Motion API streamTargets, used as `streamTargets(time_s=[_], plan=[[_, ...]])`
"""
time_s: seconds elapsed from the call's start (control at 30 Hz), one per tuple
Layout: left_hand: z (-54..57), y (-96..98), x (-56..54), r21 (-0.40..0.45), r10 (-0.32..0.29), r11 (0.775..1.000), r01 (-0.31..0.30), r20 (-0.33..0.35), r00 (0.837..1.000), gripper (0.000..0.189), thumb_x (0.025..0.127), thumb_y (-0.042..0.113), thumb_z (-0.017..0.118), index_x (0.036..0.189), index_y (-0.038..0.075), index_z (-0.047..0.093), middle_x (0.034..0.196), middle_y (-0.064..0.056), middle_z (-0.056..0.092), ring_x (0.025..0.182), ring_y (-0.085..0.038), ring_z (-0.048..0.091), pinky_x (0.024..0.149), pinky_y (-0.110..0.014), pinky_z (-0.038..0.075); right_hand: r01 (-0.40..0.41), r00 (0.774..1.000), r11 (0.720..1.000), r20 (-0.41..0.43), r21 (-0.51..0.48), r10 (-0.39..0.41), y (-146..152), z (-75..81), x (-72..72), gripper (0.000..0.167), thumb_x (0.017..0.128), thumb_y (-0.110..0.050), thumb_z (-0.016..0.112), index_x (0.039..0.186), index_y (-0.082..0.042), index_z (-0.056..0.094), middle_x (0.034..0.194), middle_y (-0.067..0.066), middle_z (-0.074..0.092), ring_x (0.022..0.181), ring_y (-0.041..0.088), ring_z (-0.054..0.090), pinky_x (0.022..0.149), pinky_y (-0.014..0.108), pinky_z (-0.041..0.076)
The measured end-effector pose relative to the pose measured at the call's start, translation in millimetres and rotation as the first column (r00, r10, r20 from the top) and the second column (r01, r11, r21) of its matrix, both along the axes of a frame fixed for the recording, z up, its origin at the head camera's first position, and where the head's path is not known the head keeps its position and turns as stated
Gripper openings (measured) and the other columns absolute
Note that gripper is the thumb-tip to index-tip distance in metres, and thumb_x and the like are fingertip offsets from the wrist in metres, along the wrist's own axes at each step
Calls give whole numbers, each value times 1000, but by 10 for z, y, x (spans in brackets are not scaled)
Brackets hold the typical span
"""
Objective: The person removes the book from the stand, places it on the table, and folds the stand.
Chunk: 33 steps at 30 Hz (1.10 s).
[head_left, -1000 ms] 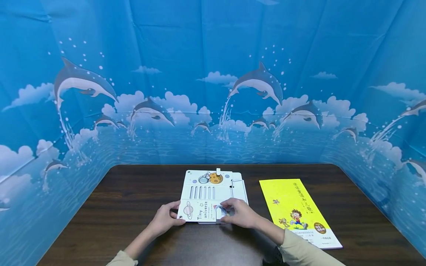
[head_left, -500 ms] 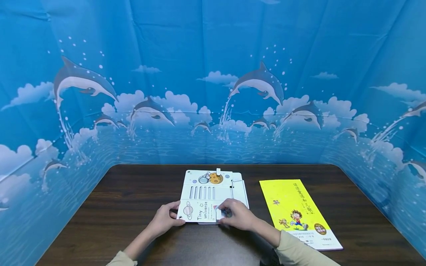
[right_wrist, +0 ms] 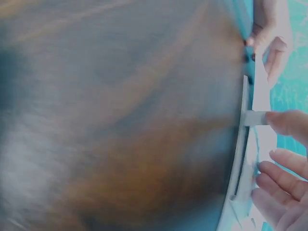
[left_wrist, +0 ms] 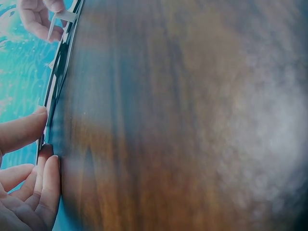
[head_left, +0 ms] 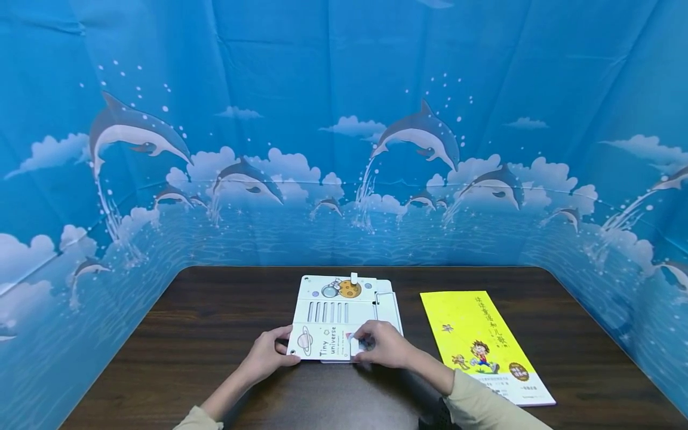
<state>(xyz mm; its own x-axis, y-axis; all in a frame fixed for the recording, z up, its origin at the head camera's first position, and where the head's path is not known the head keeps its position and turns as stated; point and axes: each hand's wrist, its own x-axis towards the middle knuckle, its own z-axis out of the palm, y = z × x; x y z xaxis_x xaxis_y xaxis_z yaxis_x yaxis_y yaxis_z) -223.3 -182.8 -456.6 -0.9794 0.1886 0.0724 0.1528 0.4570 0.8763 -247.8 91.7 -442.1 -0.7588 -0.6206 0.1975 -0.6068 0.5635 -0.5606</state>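
Observation:
A white book stand (head_left: 361, 310) printed "Tiny universe" with a ringed planet and an astronaut lies folded flat on the dark wooden table. My left hand (head_left: 269, 349) grips its near left corner; in the left wrist view the thumb (left_wrist: 26, 130) is on one face and the fingers are on the other. At the near edge, right of the lettering, my right hand (head_left: 388, 346) pinches a small white page clip (head_left: 355, 347). The right wrist view shows that clip (right_wrist: 256, 118) sticking out from the edge, the thumb at its end. A second clip (head_left: 353, 278) stands at the far edge.
A yellow book (head_left: 457, 322) with a cartoon child on its cover lies to the right, partly under the right sleeve (head_left: 478, 400). A wire bracket (head_left: 384, 293) sits at the stand's right side. A blue dolphin-print curtain (head_left: 333, 131) rises behind the table.
My right fingers have shifted slightly at the page clip, and the right sleeve has moved a little left. My left hand and the stand hold their place.

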Motion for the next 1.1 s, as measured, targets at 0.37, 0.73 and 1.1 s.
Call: streamTargets(time_s=[0.37,0.73,1.1], plan=[[-6,5,-3,0,11,1000,-11,1,1000,67,63,-5,77,122,-14,47,98,-15,61,65,-16,62,50,-21,46,11,997,999,81,-33,-8,-40,87,-319,30,78,-16,69,102,2,64,88,6,65,80,14,58,71,26,49],[-17,4,-1,-9,8,1000,-8,1,1000,67,64,-4,77,123,-14,46,99,-16,60,64,-14,61,49,-21,45,249,968,964,19,-96,-249,-89,-61,-825,36,79,-14,69,110,2,60,99,9,63,92,22,58,79,36,48],[-15,-9,-12,-8,7,1000,-7,-2,1000,67,64,-3,77,123,-13,47,99,-16,61,63,-13,61,50,-21,45,395,913,909,164,-134,-372,-186,-95,-1191,54,80,-13,67,125,9,47,103,16,61,97,26,57,82,38,47]])
